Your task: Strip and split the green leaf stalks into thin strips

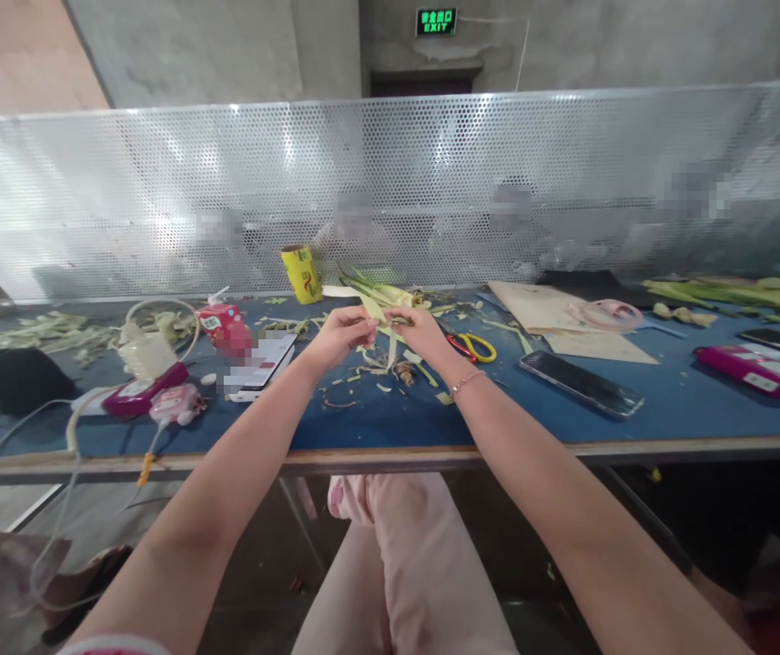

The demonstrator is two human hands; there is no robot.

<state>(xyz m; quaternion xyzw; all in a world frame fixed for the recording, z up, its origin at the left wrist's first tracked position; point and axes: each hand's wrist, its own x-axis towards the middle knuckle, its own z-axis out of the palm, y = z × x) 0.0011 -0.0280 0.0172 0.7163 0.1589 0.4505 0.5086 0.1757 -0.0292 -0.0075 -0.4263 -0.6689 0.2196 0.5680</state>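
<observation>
Over the middle of the blue table (390, 428), both hands work close together on a pale green leaf strip (371, 307). My left hand (343, 335) pinches it from the left, its fingertips curled in. On the other side, my right hand (418, 329) has thumb and fingers pressed on the strip's lower part. Just behind them lies a bunch of green stalks (393, 295). Scissors (475, 347) with red and yellow handles rest right of my right hand, their blades partly hidden. Leaf scraps (403, 371) are scattered below the hands.
A yellow can (301, 274) stands behind, before a perforated metal screen (226, 182). At left are a red drink carton (222, 329), a phone (263, 364) and cables. Cardboard sheets (540, 309), another phone (581, 383) and a magenta box (758, 371) lie right.
</observation>
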